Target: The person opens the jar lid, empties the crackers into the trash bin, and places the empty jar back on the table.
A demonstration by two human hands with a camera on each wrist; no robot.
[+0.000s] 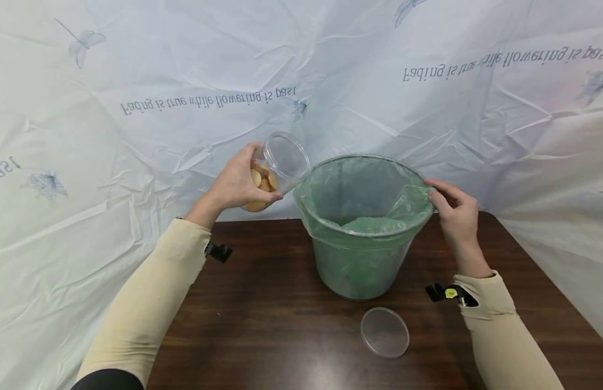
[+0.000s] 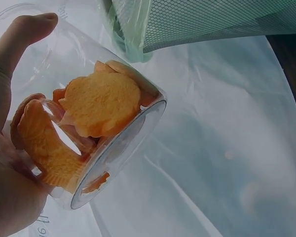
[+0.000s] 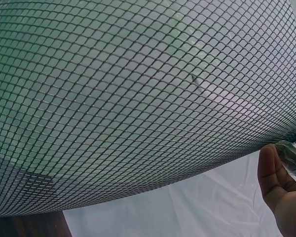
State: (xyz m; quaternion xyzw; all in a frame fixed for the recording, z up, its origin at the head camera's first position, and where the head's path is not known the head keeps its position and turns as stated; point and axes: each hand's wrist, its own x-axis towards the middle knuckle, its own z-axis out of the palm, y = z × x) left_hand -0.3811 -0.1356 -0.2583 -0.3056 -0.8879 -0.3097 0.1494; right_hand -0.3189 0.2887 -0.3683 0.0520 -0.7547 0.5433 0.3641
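Observation:
A clear plastic jar [image 1: 287, 157] is tilted in my left hand [image 1: 238, 181], its mouth toward the left rim of the mesh wastebasket [image 1: 362, 265]. Round, golden cookies [image 2: 102, 103] lie in the lower end of the jar. My left thumb and fingers grip its side. A green bin liner [image 1: 321, 216] is folded over the wastebasket's rim. At the right of that rim, my right hand [image 1: 459, 216] pinches the liner's edge between thumb and fingers. The right wrist view shows the mesh wall close up, with the right fingertips at the rim.
A round clear lid [image 1: 385, 332] lies on the dark wooden table [image 1: 262, 314] in front of the wastebasket. White printed sheeting [image 1: 184, 65] hangs behind the table and along both sides.

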